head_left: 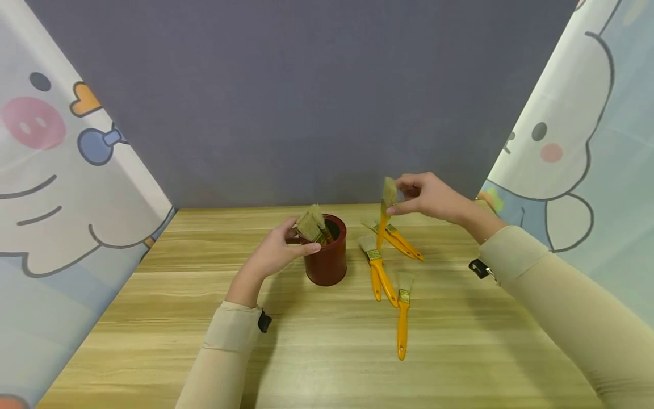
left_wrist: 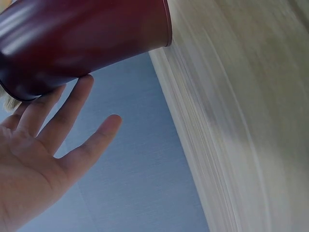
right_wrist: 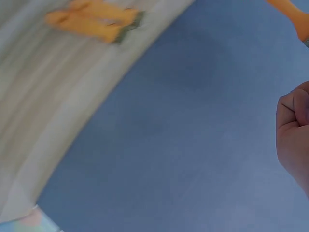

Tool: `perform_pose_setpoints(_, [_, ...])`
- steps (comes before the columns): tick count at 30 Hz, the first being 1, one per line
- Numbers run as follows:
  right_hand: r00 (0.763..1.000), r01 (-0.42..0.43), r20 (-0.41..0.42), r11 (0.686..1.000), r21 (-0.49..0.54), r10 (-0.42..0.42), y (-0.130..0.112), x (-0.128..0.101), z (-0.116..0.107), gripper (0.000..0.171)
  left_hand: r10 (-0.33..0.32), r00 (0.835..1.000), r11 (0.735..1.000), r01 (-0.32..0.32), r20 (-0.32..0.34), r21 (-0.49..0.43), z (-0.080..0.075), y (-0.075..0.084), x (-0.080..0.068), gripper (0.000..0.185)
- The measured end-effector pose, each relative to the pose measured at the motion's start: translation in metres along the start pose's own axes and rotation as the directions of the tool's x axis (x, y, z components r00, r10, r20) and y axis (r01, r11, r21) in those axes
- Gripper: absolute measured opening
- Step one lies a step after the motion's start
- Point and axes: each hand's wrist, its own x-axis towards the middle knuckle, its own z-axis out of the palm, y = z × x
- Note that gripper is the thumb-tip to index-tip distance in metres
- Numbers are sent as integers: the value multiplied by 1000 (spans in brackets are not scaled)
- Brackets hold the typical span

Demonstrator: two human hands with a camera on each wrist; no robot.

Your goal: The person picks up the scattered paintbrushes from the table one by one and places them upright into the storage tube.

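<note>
A dark red cup (head_left: pixel 327 258) stands on the wooden table (head_left: pixel 306 352) with a few bristle brushes (head_left: pixel 311 224) sticking out of it. My left hand (head_left: pixel 302 237) holds the cup at its left rim, thumb across the front. In the left wrist view the lower fingers (left_wrist: pixel 72 104) lie straight against the cup (left_wrist: pixel 87 38). My right hand (head_left: pixel 399 200) is raised right of the cup and pinches a yellow-handled brush (head_left: pixel 382 227) by its bristles, handle hanging down. In the right wrist view I see only its curled fingers (right_wrist: pixel 294 121) and a bit of the handle (right_wrist: pixel 289 9).
Several yellow-handled brushes lie on the table right of the cup: a pair (head_left: pixel 379 272), a single one (head_left: pixel 403 318) nearer me, and others (head_left: pixel 401 241) under the raised brush. A grey wall stands behind; cartoon-print curtains (head_left: pixel 61 187) close both sides.
</note>
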Motion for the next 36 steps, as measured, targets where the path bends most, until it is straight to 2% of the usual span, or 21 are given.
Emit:
perform_pose_setpoints(4, [999, 37, -34, 995, 90, -34, -30, 17, 3, 57, -6, 1000, 1000, 6, -4, -4, 0, -1, -1, 93])
perform_pose_setpoints(9, [996, 71, -60, 985, 158, -62, -65, 34, 1, 32, -18, 1000, 1000, 18, -4, -17, 1, 1, -2, 95])
perform_pose_setpoints(13, [996, 73, -64, 982, 176, -62, -77, 39, 1, 49, -17, 1000, 1000, 18, 2, -24, 3, 5, -3, 93])
perform_pose_setpoints(17, [996, 76, -67, 979, 190, -64, -76, 45, 8, 46, -23, 1000, 999, 23, 9, -23, 4, 7, -1, 96])
perform_pose_setpoints(21, [998, 47, -42, 985, 169, -41, -69, 49, 22, 50, -39, 999, 999, 39, 10, -17, 4, 8, -1, 98])
perform_pose_setpoints(26, [999, 33, -24, 996, 84, -32, -63, 50, 49, 49, -43, 999, 999, 44, 12, -15, 3, 7, -3, 96])
perform_pose_setpoints(33, [994, 88, 69, 993, -84, -82, -60, 51, 83, 51, -8, 1000, 1000, 8, 9, -15, 2, 7, -6, 90])
perform_pose_setpoints(36, [991, 101, 98, 989, -104, -91, -58, 51, 90, 50, 10, 1000, 1000, -10, 11, -11, 2, 7, -8, 88])
